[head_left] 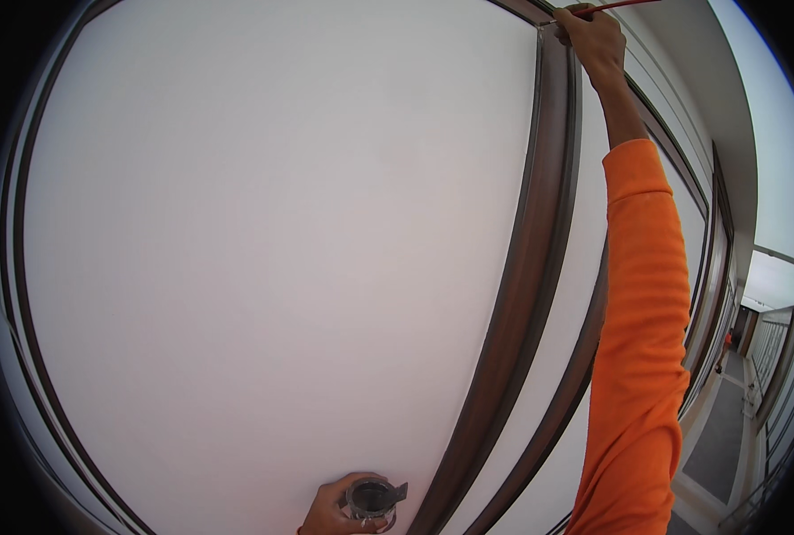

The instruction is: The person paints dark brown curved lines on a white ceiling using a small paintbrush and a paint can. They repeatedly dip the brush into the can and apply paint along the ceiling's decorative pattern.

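My right hand (597, 45) is raised high, its fingers closed around a thin brush with a red handle (627, 4). The brush's tip end points left, at the upper corner of the dark brown frame (548, 107) beside a large white panel (281, 223). Low down, my left hand (326, 513) is wrapped round a small clear cup (372, 496) with dark stuff inside. A dark flap or smeared piece sticks out from the cup's right rim. An orange sleeve (642, 294) covers my right arm.
More brown frame strips (584, 366) and white panels run along the wall to the right. Farther off is a long walkway (718, 437) with a railing (776, 357) on its right side. A small orange figure (728, 341) shows at the far end.
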Demonstrator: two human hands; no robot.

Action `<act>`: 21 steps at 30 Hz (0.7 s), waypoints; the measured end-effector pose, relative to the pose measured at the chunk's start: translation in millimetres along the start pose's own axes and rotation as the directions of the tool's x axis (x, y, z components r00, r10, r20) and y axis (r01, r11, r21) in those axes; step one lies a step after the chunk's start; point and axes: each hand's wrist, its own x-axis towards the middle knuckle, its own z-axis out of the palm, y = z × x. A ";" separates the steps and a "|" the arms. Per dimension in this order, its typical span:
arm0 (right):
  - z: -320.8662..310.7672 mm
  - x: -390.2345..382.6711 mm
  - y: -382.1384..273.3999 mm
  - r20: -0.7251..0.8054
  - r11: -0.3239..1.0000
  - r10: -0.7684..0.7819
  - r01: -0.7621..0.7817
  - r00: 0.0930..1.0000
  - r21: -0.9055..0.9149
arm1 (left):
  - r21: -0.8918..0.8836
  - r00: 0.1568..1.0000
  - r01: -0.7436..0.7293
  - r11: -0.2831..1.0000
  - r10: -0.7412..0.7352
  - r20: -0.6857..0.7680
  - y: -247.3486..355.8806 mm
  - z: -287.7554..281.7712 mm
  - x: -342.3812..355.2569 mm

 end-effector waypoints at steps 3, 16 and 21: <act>-0.1 3.7 -2.3 0.062 0.999 -0.007 0.009 0.998 -0.043 | -0.002 1.000 -0.006 1.000 0.006 -0.009 -0.9 4.2 -4.2; -2.6 0.0 -6.2 0.007 0.996 -0.002 0.003 1.000 -0.087 | -0.264 0.999 0.037 0.964 -0.038 0.003 23.4 -15.4 0.8; 1.3 0.9 -0.9 0.000 0.998 -0.067 0.067 0.998 0.007 | -0.856 0.979 0.202 0.476 -0.104 0.174 117.2 -123.4 37.2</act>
